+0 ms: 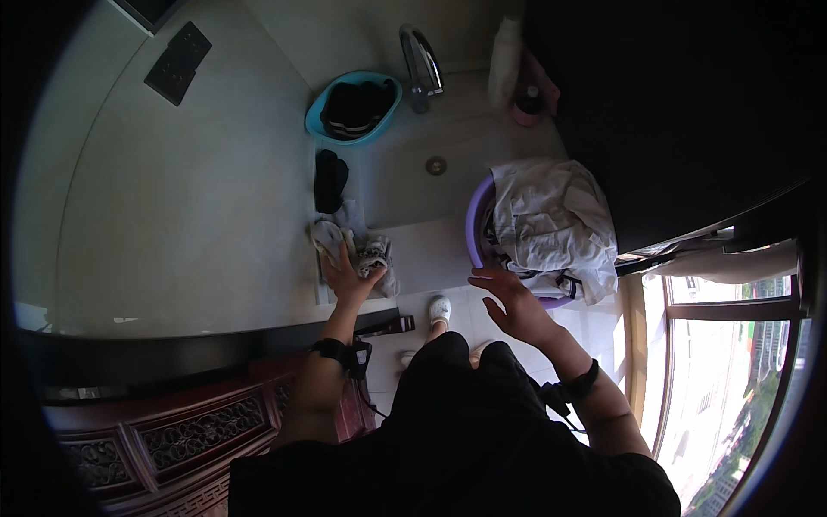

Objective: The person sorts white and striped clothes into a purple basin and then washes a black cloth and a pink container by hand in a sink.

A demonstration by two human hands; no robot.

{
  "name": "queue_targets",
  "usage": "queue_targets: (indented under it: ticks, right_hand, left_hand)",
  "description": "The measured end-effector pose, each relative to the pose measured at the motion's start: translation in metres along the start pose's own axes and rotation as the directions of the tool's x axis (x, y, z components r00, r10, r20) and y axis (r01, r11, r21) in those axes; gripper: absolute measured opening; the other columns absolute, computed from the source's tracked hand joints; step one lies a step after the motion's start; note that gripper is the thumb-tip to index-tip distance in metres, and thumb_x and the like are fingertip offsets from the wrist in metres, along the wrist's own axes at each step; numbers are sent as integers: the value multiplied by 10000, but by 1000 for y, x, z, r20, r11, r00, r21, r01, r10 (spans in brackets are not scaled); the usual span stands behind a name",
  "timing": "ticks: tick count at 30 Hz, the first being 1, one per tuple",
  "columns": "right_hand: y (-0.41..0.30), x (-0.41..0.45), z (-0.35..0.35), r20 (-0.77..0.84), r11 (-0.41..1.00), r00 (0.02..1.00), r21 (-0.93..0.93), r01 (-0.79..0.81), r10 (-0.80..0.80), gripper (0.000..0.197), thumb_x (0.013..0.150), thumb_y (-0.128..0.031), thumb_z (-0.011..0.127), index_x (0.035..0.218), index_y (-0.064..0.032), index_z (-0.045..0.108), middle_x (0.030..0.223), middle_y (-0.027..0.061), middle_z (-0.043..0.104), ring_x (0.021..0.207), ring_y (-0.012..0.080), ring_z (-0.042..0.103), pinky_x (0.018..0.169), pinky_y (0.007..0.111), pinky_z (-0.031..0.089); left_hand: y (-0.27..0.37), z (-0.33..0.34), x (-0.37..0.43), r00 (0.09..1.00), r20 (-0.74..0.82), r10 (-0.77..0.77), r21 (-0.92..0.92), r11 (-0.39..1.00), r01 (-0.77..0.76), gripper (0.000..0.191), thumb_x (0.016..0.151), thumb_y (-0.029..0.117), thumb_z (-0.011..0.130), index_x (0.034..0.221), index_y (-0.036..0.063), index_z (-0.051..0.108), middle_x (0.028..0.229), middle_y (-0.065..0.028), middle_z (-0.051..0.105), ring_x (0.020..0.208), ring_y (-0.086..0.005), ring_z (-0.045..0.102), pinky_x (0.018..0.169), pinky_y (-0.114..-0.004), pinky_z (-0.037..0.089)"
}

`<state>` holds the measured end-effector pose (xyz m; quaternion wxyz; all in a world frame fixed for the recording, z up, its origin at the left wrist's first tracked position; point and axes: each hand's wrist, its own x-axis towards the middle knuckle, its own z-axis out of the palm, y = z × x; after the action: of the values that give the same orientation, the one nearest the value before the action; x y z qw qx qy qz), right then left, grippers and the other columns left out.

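My left hand (351, 284) rests with fingers spread at a small pile of light cloth pieces, perhaps socks (375, 255), on the sink's left ledge. Its fingertips touch the pile or hover just over it; I cannot tell which. My right hand (517, 310) is raised, empty, with thumb and fingers apart, by the near rim of a purple basin (476, 223). A white garment (549, 213) with some dark trim heaps over that basin and hangs past its edge. Behind the light pieces lies a bunched black cloth (331, 181).
A blue basin (313, 119) of dark clothes stands at the sink's back left, beside a chrome faucet (423, 61). The sink drain (436, 166) is in the middle. A white bottle (505, 61) and a pink container (528, 108) stand back right. A carved wooden cabinet (200, 433) is lower left.
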<state>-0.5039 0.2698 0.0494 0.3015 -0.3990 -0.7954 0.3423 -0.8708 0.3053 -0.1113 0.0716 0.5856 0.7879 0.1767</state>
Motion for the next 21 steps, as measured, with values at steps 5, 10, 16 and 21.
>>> queue_targets:
  ticks: [5,10,16,21]
  right_hand:
    - [6,-18,-2,-44,996,996,-32,-84,83,430,770,33,577,1187,-65,550,1238,121,511,1123,328,505,939,389,438]
    - [10,-34,-6,-106,984,980,-40,-176,171,417,785,30,573,1192,-57,543,1216,138,533,1118,336,511,931,386,443]
    - [6,-35,-6,-164,971,959,-24,-239,232,396,793,28,567,1181,-45,548,1201,144,543,1095,337,531,918,389,453]
    - [5,-9,7,-167,976,962,18,-217,217,390,793,29,567,1176,-47,552,1193,141,550,1090,332,537,915,386,458]
  left_hand:
    - [37,8,10,956,156,-247,188,958,217,966,561,602,771,1381,323,344,1477,-267,64,1320,-526,119,999,-610,275]
    - [23,16,18,956,72,-284,263,930,257,681,630,405,782,1231,234,510,1414,-232,241,1236,-486,298,974,-570,334]
    - [-26,20,40,991,-115,63,-279,956,-94,394,670,119,738,983,45,510,981,-163,496,898,-367,522,785,-411,439]
    - [0,6,46,997,-72,-1,-710,702,-50,424,708,124,750,1038,34,499,932,-89,552,862,-221,552,785,-316,438]
